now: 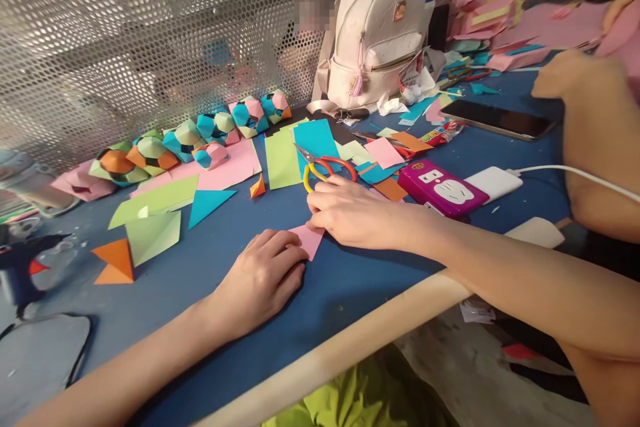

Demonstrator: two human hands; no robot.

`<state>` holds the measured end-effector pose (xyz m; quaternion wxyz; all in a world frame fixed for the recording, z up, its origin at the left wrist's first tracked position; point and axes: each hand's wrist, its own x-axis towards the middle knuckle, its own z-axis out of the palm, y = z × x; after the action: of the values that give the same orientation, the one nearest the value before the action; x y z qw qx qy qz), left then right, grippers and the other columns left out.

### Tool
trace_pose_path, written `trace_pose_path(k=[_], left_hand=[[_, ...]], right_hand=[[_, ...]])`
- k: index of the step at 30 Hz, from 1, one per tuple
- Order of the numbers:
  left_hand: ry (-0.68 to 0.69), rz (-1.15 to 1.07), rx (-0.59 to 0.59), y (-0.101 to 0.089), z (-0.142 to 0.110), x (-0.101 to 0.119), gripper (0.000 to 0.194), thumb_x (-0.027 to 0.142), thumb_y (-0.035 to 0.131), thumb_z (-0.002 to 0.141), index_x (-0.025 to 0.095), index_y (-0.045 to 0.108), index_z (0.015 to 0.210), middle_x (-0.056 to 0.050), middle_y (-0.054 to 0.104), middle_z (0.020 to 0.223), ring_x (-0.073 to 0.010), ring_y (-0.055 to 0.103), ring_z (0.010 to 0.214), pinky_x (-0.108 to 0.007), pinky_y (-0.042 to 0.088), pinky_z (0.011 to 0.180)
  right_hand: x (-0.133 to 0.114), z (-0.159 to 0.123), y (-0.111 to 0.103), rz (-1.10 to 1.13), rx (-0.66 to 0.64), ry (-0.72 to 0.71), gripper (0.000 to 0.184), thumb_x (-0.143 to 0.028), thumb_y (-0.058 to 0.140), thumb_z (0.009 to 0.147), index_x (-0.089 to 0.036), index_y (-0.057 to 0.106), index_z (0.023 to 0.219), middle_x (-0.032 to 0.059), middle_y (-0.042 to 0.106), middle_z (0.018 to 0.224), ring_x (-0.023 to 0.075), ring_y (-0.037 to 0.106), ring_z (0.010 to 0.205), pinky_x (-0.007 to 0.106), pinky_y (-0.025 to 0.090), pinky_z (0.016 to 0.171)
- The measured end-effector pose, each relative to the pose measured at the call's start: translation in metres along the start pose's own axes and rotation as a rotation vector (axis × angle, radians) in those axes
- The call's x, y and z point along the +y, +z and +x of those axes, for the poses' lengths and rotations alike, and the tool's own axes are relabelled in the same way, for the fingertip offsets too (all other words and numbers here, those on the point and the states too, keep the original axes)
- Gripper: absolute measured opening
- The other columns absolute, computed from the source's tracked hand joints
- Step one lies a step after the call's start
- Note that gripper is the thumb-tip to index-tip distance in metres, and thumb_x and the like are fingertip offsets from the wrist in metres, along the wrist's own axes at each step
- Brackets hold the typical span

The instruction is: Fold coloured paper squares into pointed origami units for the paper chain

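Because the small pink paper [309,240] is thin and pinned only by fingers on the table [390,273], the likeliest trouble is a skewed crease or a slipped corner, which uneven pressure from the two sides could cause. The scissors [316,160] lie just beyond, with the yellow and red handles right by the knuckles of the right hand [345,210]; a careless sweep that way could knock them, or push them into the green sheet [283,159] and the blue sheet [314,137] at their blades. A backward swing of the right forearm might also nudge the magenta case [443,190] or drag at the white cable [575,170] behind it, since both sit close to that arm. Small pieces such as the folded orange piece [257,187] look light enough to be brushed aside. As for the hands, the left hand [273,267] lies low, palm down, fingers bent and close together, its fingertips on the paper's left side. The right one is narrow, its fingers gathered at the paper's upper edge, the fingertips partly hidden. Whether either hand pinches the paper or merely presses it flat, I cannot tell. The paper itself lies between them, near the pale table edge [345,363] but apart from it.
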<state>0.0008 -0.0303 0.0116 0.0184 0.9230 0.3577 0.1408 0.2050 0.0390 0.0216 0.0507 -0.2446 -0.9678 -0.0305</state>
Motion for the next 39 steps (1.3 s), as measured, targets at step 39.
trace_pose_path(k=[39], left_hand=[[-0.38,-0.285,0.339,0.008,0.016,-0.026,0.014,0.026,0.052,0.088,0.019,0.06,0.079,-0.005,0.065,0.087,-0.0147,0.06,0.078,-0.027,0.05,0.071]], right_hand=[[0.014,0.002,-0.01,0.496,0.382,0.325,0.018,-0.014,0.049,0.087,-0.014,0.066,0.089,0.0084,0.066,0.096,0.0176,0.058,0.086,0.031,0.043,0.081]])
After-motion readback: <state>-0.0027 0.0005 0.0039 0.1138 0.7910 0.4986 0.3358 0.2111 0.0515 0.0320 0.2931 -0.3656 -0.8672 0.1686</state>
